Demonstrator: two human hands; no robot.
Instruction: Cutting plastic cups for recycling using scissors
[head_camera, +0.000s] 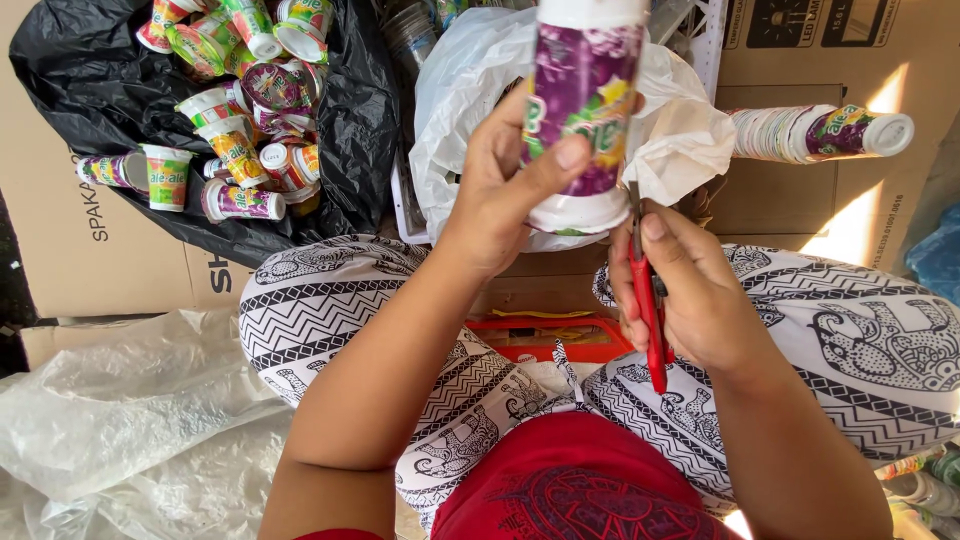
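My left hand grips a tall plastic cup with a purple, yellow and green wrapper, held upright in front of me, thumb across the wrapper. My right hand holds a red-handled cutter; its thin blade points up and touches the cup's lower right edge. Both hands hover above my lap, over patterned black-and-white trousers.
A pile of similar printed cups lies on a black plastic bag at the upper left. A white plastic bag sits behind the held cup. A stack of nested cups lies on cardboard at right. An orange tray sits between my legs.
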